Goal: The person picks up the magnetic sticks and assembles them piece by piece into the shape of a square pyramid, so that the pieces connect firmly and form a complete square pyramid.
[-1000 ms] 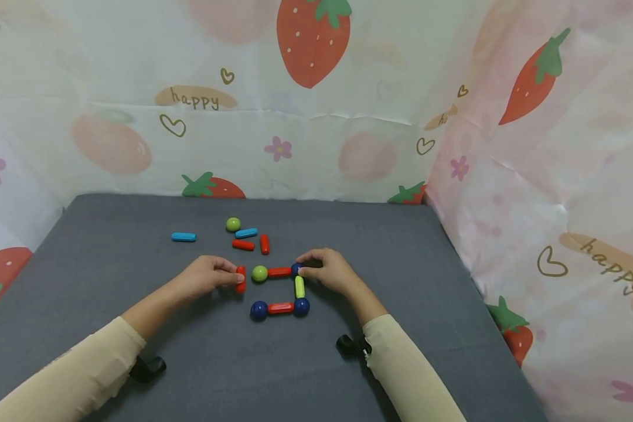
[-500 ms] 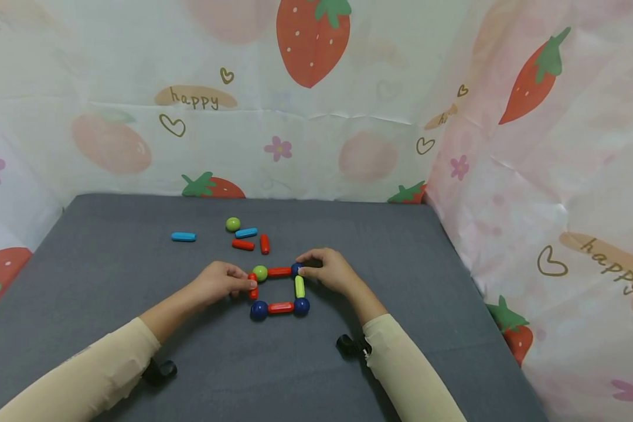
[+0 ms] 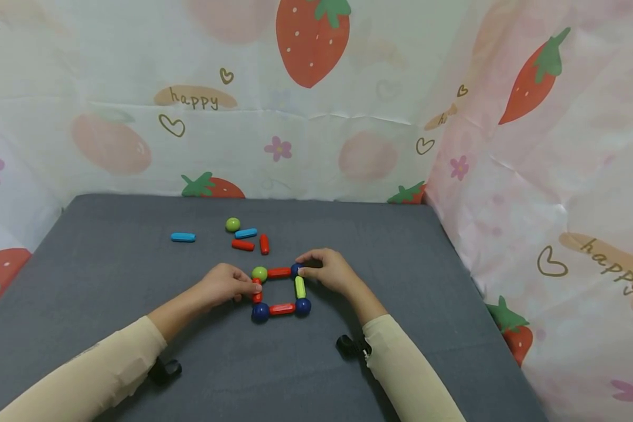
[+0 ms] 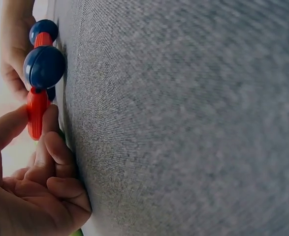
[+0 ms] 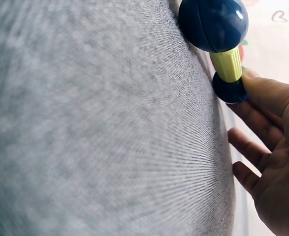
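Note:
My left hand (image 3: 223, 285) pinches a red rod (image 4: 37, 114) between thumb and forefinger. The rod spans the left side of a four-sided frame, between a green ball (image 3: 259, 274) and a dark blue ball (image 4: 45, 67). At the far right corner, my right hand (image 3: 327, 271) holds another blue ball (image 5: 230, 88) with thumb and fingers. A yellow-green rod (image 5: 227, 65) joins it to the near right blue ball (image 3: 303, 307). Red rods form the far side (image 3: 279, 272) and the near side (image 3: 282, 309) of the frame.
Behind the frame lie a loose green ball (image 3: 232, 224), a blue rod (image 3: 245, 233) and two red rods, one (image 3: 243, 245) left of the other (image 3: 264, 244). Another blue rod (image 3: 183, 237) is farther left. Grey cloth (image 3: 401, 264) covers the table; a strawberry-print curtain (image 3: 306, 135) hangs behind.
My left hand has moved right, bringing the red rod from beside the frame into its left side. The near blue balls have shifted slightly. My right hand has stayed in place.

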The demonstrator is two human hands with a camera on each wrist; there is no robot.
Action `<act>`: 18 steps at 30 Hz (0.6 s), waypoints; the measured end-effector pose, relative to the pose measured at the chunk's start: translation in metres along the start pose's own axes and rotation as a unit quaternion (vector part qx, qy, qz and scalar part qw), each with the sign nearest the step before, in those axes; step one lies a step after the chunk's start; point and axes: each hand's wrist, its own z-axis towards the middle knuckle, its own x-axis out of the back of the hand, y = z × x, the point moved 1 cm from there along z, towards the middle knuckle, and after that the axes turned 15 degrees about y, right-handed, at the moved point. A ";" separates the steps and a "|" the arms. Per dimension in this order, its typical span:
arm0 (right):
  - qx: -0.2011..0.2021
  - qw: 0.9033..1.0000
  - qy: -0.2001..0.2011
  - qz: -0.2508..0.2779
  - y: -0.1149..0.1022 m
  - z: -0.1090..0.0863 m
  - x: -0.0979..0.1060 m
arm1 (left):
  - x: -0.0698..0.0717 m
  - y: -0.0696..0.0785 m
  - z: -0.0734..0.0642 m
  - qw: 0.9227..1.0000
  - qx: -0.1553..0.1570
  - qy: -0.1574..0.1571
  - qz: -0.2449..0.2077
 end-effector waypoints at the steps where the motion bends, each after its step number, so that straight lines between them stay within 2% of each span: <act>1: 0.000 1.000 0.000 0.000 0.000 0.000 0.000 | 0.000 0.001 0.000 1.000 0.001 -0.002 0.003; 6: 0.000 1.000 0.001 -0.005 0.000 0.000 0.000 | -0.001 0.003 0.001 1.000 0.007 -0.005 0.013; 11: 0.000 1.000 0.003 -0.006 0.000 0.000 0.000 | -0.004 0.005 0.002 1.000 -0.002 -0.013 0.017; 18: 0.001 1.000 0.003 -0.007 0.000 0.000 -0.001 | -0.009 0.007 0.003 0.999 -0.005 -0.006 0.032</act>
